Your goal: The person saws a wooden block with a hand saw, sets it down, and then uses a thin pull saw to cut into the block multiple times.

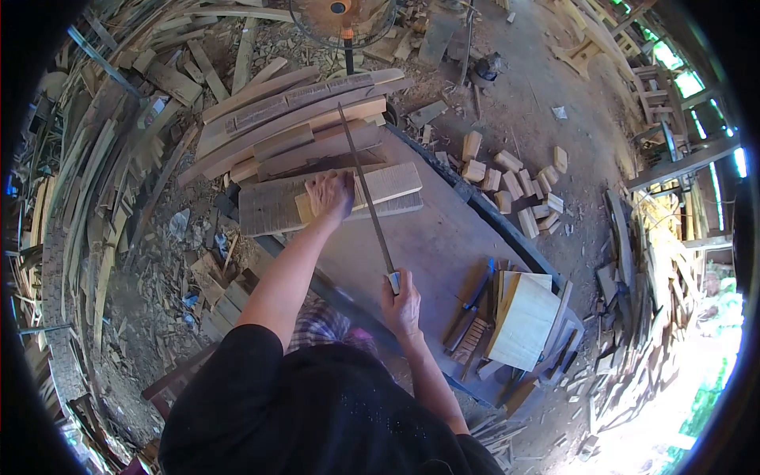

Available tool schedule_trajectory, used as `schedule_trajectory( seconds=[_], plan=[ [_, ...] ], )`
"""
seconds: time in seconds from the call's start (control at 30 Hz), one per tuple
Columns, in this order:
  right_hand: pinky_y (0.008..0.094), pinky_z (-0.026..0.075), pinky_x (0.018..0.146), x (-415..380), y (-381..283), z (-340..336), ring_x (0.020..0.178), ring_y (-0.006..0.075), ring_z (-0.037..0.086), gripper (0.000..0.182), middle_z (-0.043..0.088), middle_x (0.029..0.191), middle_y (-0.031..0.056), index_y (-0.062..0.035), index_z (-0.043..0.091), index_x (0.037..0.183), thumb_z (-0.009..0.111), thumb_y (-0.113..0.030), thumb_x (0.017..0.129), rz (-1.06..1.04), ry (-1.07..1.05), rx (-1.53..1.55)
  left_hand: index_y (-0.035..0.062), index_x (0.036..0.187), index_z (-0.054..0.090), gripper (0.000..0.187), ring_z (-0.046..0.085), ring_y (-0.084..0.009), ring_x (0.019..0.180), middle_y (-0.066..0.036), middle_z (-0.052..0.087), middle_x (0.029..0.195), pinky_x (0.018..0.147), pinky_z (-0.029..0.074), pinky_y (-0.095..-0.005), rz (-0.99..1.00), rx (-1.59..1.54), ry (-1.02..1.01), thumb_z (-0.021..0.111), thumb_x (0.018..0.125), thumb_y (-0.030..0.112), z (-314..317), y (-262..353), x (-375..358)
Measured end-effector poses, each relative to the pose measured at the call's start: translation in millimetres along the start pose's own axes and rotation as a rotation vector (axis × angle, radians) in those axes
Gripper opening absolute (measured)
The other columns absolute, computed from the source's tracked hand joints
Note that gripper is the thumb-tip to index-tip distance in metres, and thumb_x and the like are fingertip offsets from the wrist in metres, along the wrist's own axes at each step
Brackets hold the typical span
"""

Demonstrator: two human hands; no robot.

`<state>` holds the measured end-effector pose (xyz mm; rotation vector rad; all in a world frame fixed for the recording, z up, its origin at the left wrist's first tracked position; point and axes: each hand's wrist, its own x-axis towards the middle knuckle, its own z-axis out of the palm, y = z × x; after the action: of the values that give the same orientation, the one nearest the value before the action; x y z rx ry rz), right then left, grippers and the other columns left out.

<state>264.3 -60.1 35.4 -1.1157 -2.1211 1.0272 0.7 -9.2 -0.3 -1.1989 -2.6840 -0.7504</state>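
Observation:
My right hand point(402, 305) is closed around the handle of a handsaw point(372, 198). The saw's long narrow blade points away from me and crosses over a light wooden board point(392, 184). My left hand point(329, 194) grips that board just left of the blade, fingers bent over its top and pressing it down. Beneath it lies a wider, darker plank point(265, 207), set crosswise on the workbench point(364, 273). Part of the light board is hidden under my left hand.
Behind the plank, long boards point(293, 103) are stacked at the bench's far end. Several cut wood blocks point(518, 182) lie on the ground to the right. A pale wooden panel point(522, 321) and tools sit at the bench's near right. A fan point(340, 9) stands beyond.

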Motion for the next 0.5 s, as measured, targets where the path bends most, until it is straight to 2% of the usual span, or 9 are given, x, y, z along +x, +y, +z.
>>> schedule_trajectory(
  seconds=[0.07, 0.1, 0.17, 0.3, 0.37, 0.5],
  plan=[
    [0.0479, 0.049, 0.063, 3, 5, 1, 0.076, 0.0439, 0.062, 0.024, 0.062, 0.083, 0.0223, -0.0038, 0.051, 0.106, 0.064, -0.014, 0.09, -0.005, -0.01, -0.01, 0.0137, 0.097, 0.07, 0.03, 0.058, -0.0292, 0.101, -0.006, 0.068, 0.104, 0.087, 0.034, -0.0491, -0.026, 0.091, -0.126, 0.049, 0.095, 0.035, -4, 2, 1],
    [0.0479, 0.049, 0.063, 6, 6, 1, 0.076, 0.0439, 0.062, 0.024, 0.062, 0.084, 0.0223, -0.0038, 0.051, 0.106, 0.065, -0.014, 0.09, -0.015, -0.014, -0.019, 0.0137, 0.097, 0.07, 0.03, 0.058, -0.0292, 0.101, -0.006, 0.068, 0.104, 0.087, 0.034, -0.0491, -0.025, 0.093, -0.129, 0.049, 0.095, 0.035, 0, 3, 0],
    [0.0478, 0.049, 0.062, 8, 5, 2, 0.076, 0.0438, 0.062, 0.024, 0.062, 0.084, 0.0221, -0.0036, 0.051, 0.106, 0.065, -0.015, 0.09, -0.022, -0.007, -0.028, 0.012, 0.086, 0.07, 0.021, 0.057, -0.0272, 0.099, -0.009, 0.067, 0.091, 0.086, 0.032, -0.0473, -0.118, 0.187, 0.058, 0.056, 0.09, 0.027, 10, 8, -3],
    [0.0477, 0.05, 0.062, 6, 6, 0, 0.075, 0.0431, 0.062, 0.024, 0.061, 0.084, 0.0212, -0.0033, 0.052, 0.106, 0.065, -0.016, 0.09, -0.02, -0.022, -0.061, 0.0121, 0.083, 0.07, 0.02, 0.056, -0.0266, 0.099, -0.008, 0.066, 0.092, 0.087, 0.031, -0.0463, -0.246, 0.148, 0.056, 0.056, 0.088, 0.026, 9, 21, -2],
    [0.0476, 0.05, 0.062, 3, 4, -2, 0.075, 0.0423, 0.062, 0.025, 0.061, 0.085, 0.0205, -0.0033, 0.052, 0.106, 0.065, -0.017, 0.089, -0.025, -0.02, -0.085, 0.0165, 0.087, 0.069, 0.022, 0.058, -0.0253, 0.096, -0.003, 0.067, 0.101, 0.083, 0.032, -0.0444, -0.313, 0.176, -0.026, 0.051, 0.091, 0.028, 6, 22, 1],
    [0.0474, 0.051, 0.063, -12, 3, -13, 0.076, 0.0403, 0.063, 0.026, 0.06, 0.086, 0.019, -0.0039, 0.053, 0.105, 0.066, -0.016, 0.087, -0.015, -0.054, -0.169, 0.0145, 0.083, 0.07, 0.023, 0.056, -0.0256, 0.097, -0.006, 0.065, 0.095, 0.086, 0.031, -0.0448, -0.279, 0.136, -0.04, 0.051, 0.09, 0.026, 8, 21, 1]
  ],
)
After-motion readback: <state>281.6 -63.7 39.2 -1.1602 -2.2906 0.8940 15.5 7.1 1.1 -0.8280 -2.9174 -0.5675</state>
